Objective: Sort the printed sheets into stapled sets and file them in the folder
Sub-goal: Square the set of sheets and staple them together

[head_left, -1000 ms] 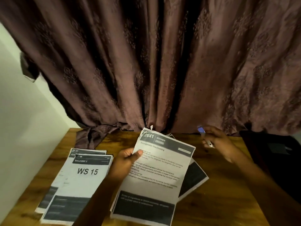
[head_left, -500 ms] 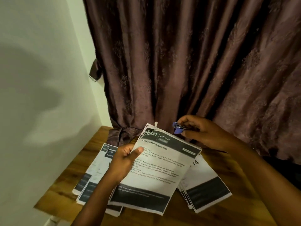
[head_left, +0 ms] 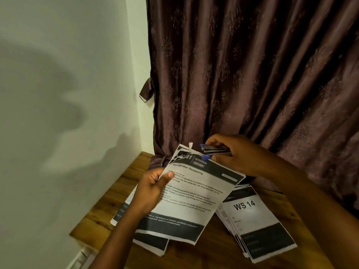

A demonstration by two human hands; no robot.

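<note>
Stapler raised to the top edge of a held printed set, above the wooden worktop [head_left: 217, 255].

The left hand [head_left: 150, 193] pinches the left edge of the white "Refrigerator Restocking" printed sheets [head_left: 196, 193], thumb on top, holding them tilted above the worktop. The right hand [head_left: 242, 154] is wrapped around a small blue-and-metal stapler [head_left: 212, 150], its mouth just beside the sheets' top-left corner. A fanned "WS 14" pile [head_left: 256, 220] lies right; another pile [head_left: 124, 208] lies under the left wrist.
</note>
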